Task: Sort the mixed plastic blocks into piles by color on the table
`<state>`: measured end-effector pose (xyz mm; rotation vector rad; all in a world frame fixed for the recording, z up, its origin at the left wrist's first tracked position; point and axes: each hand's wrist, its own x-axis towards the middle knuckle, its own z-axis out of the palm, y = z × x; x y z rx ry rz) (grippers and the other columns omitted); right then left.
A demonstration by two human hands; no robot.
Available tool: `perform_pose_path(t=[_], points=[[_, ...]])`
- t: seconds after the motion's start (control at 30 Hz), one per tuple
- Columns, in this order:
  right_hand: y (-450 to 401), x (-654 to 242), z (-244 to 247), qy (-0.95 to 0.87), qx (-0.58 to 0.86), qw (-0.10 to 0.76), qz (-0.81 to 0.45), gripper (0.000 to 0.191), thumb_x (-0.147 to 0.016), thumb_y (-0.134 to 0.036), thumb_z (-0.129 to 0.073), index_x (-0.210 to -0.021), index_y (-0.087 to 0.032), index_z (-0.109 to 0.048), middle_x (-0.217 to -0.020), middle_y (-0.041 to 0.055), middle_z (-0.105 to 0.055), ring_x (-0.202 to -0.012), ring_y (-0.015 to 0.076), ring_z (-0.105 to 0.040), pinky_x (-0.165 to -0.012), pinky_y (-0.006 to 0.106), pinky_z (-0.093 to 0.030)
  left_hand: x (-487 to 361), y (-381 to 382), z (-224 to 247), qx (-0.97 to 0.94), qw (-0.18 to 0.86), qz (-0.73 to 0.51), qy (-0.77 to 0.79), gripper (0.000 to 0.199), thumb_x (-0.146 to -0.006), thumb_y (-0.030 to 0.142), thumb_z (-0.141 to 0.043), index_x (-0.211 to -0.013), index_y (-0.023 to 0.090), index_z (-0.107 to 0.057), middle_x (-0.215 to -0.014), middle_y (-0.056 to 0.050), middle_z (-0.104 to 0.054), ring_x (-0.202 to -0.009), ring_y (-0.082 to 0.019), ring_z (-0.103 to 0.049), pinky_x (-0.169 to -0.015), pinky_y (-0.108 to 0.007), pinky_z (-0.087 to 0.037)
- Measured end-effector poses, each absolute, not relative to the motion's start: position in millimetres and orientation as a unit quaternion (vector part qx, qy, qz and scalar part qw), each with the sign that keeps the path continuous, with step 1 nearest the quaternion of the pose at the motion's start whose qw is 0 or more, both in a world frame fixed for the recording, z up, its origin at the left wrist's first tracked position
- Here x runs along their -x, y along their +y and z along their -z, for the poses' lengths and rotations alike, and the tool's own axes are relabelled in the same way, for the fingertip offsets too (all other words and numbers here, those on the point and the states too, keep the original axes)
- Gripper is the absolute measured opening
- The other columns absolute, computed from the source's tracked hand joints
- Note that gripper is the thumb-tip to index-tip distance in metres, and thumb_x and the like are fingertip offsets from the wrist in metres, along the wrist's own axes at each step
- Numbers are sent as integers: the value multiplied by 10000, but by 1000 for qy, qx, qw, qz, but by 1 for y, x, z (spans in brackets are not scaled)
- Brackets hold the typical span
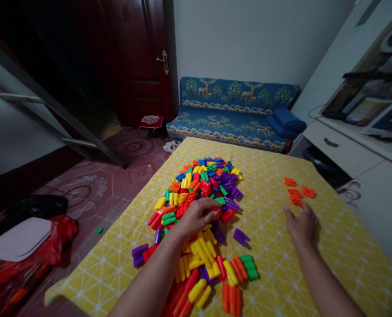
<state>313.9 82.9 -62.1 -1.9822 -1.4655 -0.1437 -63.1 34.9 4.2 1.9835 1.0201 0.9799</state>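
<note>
Many blocks (pixel 205 189) lie heaped toward the left edge of the table (pixel 268 273); the left hand (pixel 199 214), whose grip I cannot tell, is over them, and its careless sweep could spill some down. The right hand (pixel 302 224), open, is beside orange blocks (pixel 294 197) toward the right edge.

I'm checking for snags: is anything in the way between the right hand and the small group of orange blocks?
Nothing visible: the right hand is close beside the orange blocks on the yellow tablecloth. Whether they touch is unclear.
</note>
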Motion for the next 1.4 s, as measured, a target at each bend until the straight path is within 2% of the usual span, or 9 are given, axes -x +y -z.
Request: perform_pose_path(t=[0.1, 0.2, 0.33, 0.47, 0.67, 0.87, 0.97, 1.17, 1.4], points=[[67, -301, 68, -572, 743, 334, 93, 485, -842, -520, -454, -1061, -153, -682, -1205, 187, -605, -1115, 349, -547, -980, 499, -403, 63, 35, -4, -764, 347, -376, 394, 314, -935, 354, -557, -1144, 163, -692, -1126, -114, -714, -1032, -230, -657, -907, -337, -511], [66, -294, 66, -590, 751, 282, 87, 406, -858, -485, -445, -923, -191, -716, -1112, 146, -633, -995, 308, -568, -919, 461, -424, 63, 35, -4, -763, 346, -373, 399, 303, -932, 336, -565, -1146, 163, -690, -1131, -110, -713, -1034, -226, -657, -911, -334, -508], [91, -310, 67, -571, 800, 174, 69, 532, -865, -571, -438, -1160, -196, -674, -1190, 178, -604, -1071, 359, -543, -925, 501, -405, 63, 35, -4, -764, 346, -374, 396, 288, -929, 315, -571, -1137, 157, -693, -1130, -111, -714, -1050, -225, -655, -922, -330, -502], [130, -333, 73, -560, 820, 112, 39, 797, -867, -664, -369, -1451, -124, -428, -1458, 220, -431, -1304, 403, -417, -1048, 527, -326, 63, 35, -3, -763, 344, -378, 395, 288, -931, 312, -568, -1138, 155, -691, -1128, -111, -715, -1049, -224, -657, -919, -328, -502], [146, -336, 80, -580, 812, 62, 31, 746, -935, -607, -217, -1498, -141, -366, -1565, 173, -325, -1439, 361, -265, -1105, 554, -264, 63, 35, -4, -766, 340, -375, 396, 281, -929, 305, -571, -1135, 156, -689, -1118, -109, -716, -1034, -224, -658, -911, -331, -504], [114, -291, 86, -638, 756, 147, 9, 672, -926, -557, -344, -1449, -145, -431, -1540, 171, -381, -1436, 343, -302, -1137, 558, -249, 63, 36, -4, -768, 340, -369, 398, 286, -930, 305, -565, -1136, 153, -691, -1118, -110, -713, -1016, -218, -656, -902, -324, -507], [100, -251, 81, -683, 685, 241, -81, 656, -905, -575, -424, -1435, -189, -441, -1476, 148, -478, -1372, 296, -422, -1110, 496, -342, 62, 36, -4, -768, 342, -367, 399, 288, -928, 306, -565, -1137, 152, -692, -1114, -112, -712, -1015, -220, -656, -902, -325, -506], [90, -175, 59, -693, 620, 318, -185, 886, -788, -614, -622, -1513, -201, -323, -1490, 163, -453, -1345, 304, -459, -1062, 458, -414, 62, 35, -4, -765, 340, -376, 397, 285, -927, 303, -566, -1133, 151, -690, -1088, -112, -715, -998, -220, -658, -890, -322, -505], [66, -142, 34, -660, 623, 376, -187, 535, -764, -332, -672, -1292, -311, -590, -1255, 58, -654, -1114, 267, -620, -904, 390, -511, 62, 36, -3, -771, 340, -371, 390, 276, -933, 281, -551, -1132, 149, -688, -1091, -110, -711, -1003, -214, -650, -898, -319, -498]])
